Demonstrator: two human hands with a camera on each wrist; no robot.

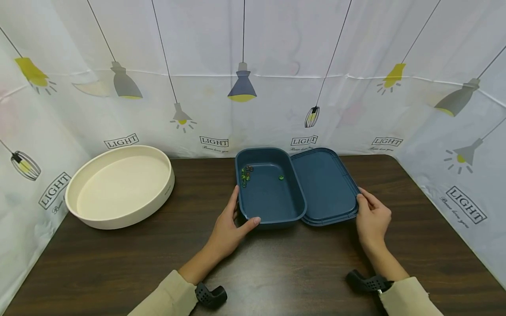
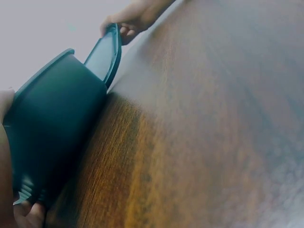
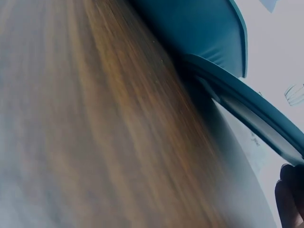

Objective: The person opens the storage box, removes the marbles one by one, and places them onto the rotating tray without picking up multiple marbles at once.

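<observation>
A dark blue rectangular box (image 1: 269, 206) stands without its cover on the table. Small shiny green and brownish pieces (image 1: 246, 174) cluster by its left wall, and a single green piece (image 1: 281, 177) lies farther right. My left hand (image 1: 229, 230) holds the box at its near left corner, thumb over the rim and fingers along the side. Between thumb and fingers, my right hand (image 1: 372, 217) pinches the right edge of the matching blue lid (image 1: 326, 188). In the right wrist view the lid (image 3: 247, 107) slants, its held edge raised off the table and its other end close against the box (image 3: 204, 28).
A round cream tray (image 1: 122, 215) with a low wall sits at the left of the dark wooden table (image 1: 284, 272). Behind the table hangs a white curtain (image 1: 276, 109) printed with lamps. Each wrist bears a black strap (image 1: 211, 296).
</observation>
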